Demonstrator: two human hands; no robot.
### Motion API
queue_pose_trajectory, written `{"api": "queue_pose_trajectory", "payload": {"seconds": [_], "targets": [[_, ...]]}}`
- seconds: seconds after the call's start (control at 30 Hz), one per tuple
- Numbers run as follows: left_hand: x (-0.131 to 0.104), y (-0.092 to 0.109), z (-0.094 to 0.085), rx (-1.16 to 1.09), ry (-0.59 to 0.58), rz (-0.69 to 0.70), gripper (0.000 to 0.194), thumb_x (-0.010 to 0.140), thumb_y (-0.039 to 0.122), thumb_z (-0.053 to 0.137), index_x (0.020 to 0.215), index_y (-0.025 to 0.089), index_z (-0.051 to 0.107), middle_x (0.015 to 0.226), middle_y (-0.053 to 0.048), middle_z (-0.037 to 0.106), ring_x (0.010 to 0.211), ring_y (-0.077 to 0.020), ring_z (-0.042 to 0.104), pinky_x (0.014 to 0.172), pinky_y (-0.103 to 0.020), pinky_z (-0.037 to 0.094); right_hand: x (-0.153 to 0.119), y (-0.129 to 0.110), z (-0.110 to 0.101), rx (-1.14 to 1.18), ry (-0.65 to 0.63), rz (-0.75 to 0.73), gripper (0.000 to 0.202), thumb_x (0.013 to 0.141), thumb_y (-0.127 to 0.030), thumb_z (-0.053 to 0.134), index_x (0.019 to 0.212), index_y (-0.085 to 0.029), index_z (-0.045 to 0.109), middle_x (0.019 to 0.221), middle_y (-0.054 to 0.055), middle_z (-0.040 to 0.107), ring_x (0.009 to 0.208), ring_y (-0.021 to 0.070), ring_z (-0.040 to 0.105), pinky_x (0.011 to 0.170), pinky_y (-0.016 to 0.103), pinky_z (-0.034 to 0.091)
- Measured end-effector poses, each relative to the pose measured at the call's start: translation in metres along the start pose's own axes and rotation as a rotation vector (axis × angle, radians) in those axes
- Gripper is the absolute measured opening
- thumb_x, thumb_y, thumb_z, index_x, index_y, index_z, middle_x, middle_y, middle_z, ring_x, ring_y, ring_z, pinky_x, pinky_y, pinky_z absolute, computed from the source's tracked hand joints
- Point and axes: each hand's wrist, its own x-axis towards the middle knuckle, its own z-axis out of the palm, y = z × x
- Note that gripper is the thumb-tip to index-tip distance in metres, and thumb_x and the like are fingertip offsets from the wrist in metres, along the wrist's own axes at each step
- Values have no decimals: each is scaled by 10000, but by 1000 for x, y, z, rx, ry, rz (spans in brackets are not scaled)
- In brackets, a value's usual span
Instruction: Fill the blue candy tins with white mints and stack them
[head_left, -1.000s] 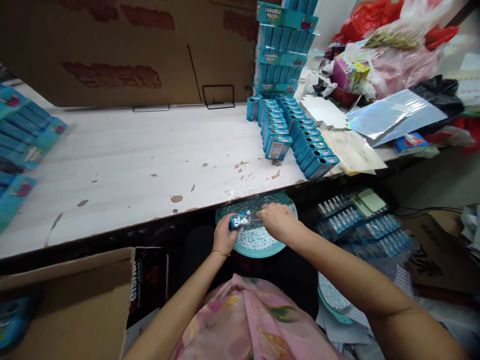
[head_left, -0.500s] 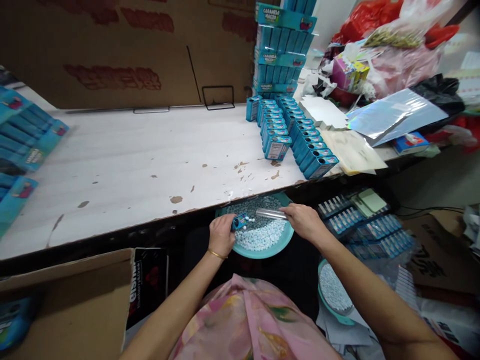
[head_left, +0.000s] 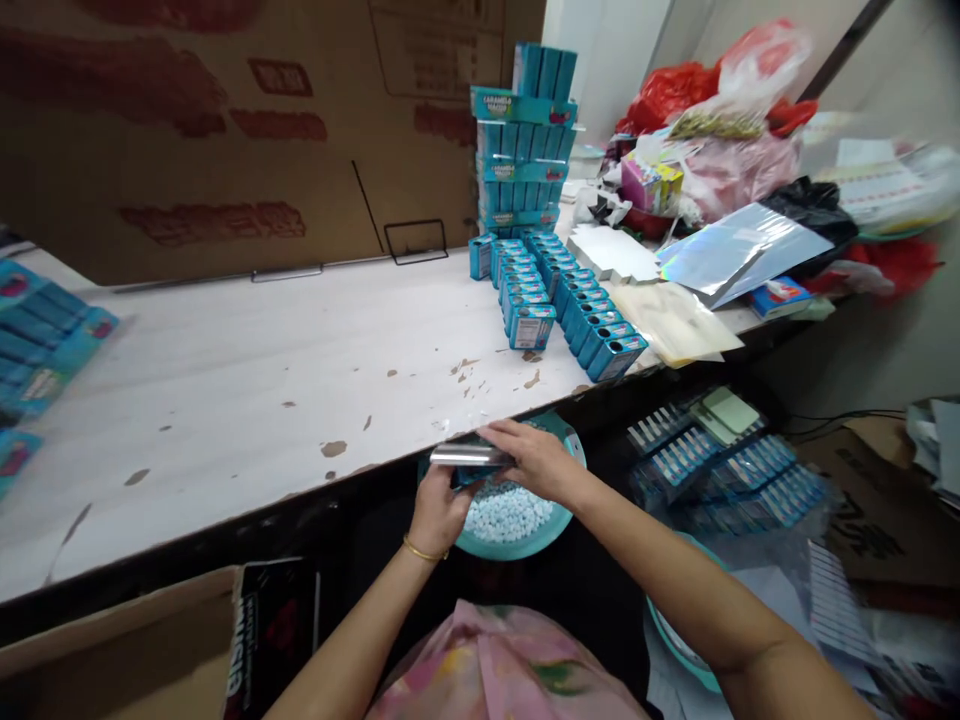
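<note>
Both hands are close together over a teal bowl (head_left: 517,549) of small pale blue candies (head_left: 506,512). My left hand (head_left: 439,510) is wrapped round a small blue box (head_left: 463,474), mostly covered by the fingers and the tube. In my right hand (head_left: 529,458) is a shiny metal tube (head_left: 466,456), lying level across the top of the box. Whether candies are in the tube cannot be seen.
On the white table (head_left: 300,370) stand rows of blue boxes (head_left: 532,325), with stacked display trays (head_left: 521,170) behind. Bags and papers fill the right. Packed trays (head_left: 720,455) and a second bowl (head_left: 686,655) are at lower right, an open carton (head_left: 135,640) at lower left.
My right hand has moved left with the tube, from the bowl's middle to over the box in my left hand. The view has tilted up, so the table sits lower.
</note>
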Motion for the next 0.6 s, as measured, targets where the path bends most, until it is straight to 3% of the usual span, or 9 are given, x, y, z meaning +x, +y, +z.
{"api": "queue_pose_trajectory", "payload": {"seconds": [0.1, 0.2, 0.37, 0.5, 0.6], "targets": [[15, 16, 5, -76, 23, 43, 461, 675, 295, 594, 1108, 192, 471, 1080, -78, 562, 1032, -232, 514, 906, -392, 398, 8, 6, -19, -103, -26, -55, 424, 750, -172, 499, 1166, -232, 444, 1116, 36, 516, 1017, 147, 454, 837, 264, 368], [28, 27, 4, -116, 51, 79, 668, 667, 309, 612, 1252, 203, 307, 1203, -103, 483, 1111, -234, 459, 938, -405, 375, 21, 26, -46, -192, 32, -17, 372, 761, -168, 477, 1131, -202, 460, 1092, 47, 522, 1017, 148, 449, 844, 258, 361], [39, 23, -6, -33, 58, 112, 422, 724, 298, 550, 1121, 189, 459, 1095, -92, 564, 1025, -208, 525, 915, -388, 401, 55, 75, -83, -392, 127, 162, 361, 791, -190, 437, 1151, -194, 467, 1116, 55, 524, 1018, 180, 446, 849, 288, 360], [45, 10, -13, -17, 67, 89, 403, 735, 298, 532, 1111, 177, 453, 1047, -96, 586, 967, -194, 553, 867, -375, 438, 64, 96, -82, -466, 228, 194, 368, 826, -206, 383, 1188, -201, 454, 1224, 40, 472, 1026, 184, 427, 844, 288, 370], [62, 1, -19, -13, 71, 94, 416, 734, 302, 529, 1119, 172, 441, 1055, -102, 577, 969, -189, 550, 874, -378, 432, 54, 96, -59, -468, 345, 129, 375, 848, -196, 337, 1209, -173, 439, 1211, 68, 479, 1040, 173, 427, 860, 276, 352]]}}
